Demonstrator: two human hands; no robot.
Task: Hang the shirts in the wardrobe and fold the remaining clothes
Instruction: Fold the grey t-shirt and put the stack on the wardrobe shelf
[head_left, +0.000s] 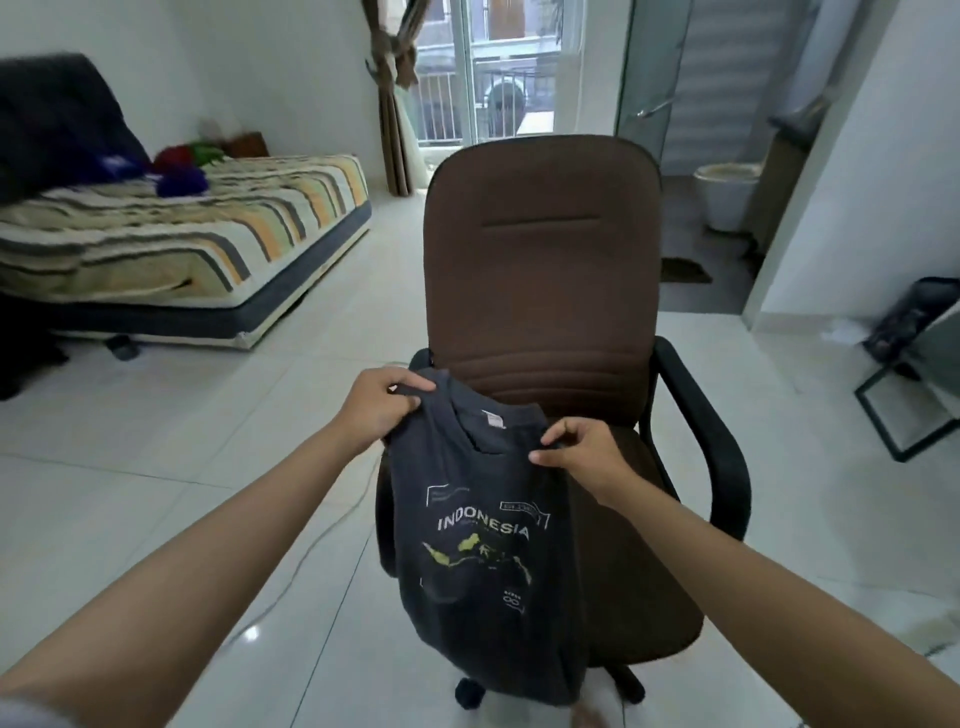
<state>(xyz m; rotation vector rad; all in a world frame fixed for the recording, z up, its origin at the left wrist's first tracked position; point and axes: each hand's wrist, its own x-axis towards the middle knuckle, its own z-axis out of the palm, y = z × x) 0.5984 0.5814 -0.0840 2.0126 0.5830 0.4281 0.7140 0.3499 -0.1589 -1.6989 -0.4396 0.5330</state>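
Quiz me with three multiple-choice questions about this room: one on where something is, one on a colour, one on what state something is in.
1. Where is the bed relative to the office chair?
A. Behind and to its left
B. Right of it
C. Under it

2. What colour is the chair's upholstery?
A. White
B. Brown
C. Red

3. How is the dark T-shirt held?
A. Lying folded on the seat
B. Hanging on a hanger
C. Held up by the shoulders in both hands

Answers:
1 A, the striped mattress lies at the picture's left, further back.
2 B, backrest and seat are brown, armrests black.
3 C, the left hand and right hand pinch it near the collar while it hangs before the chair.
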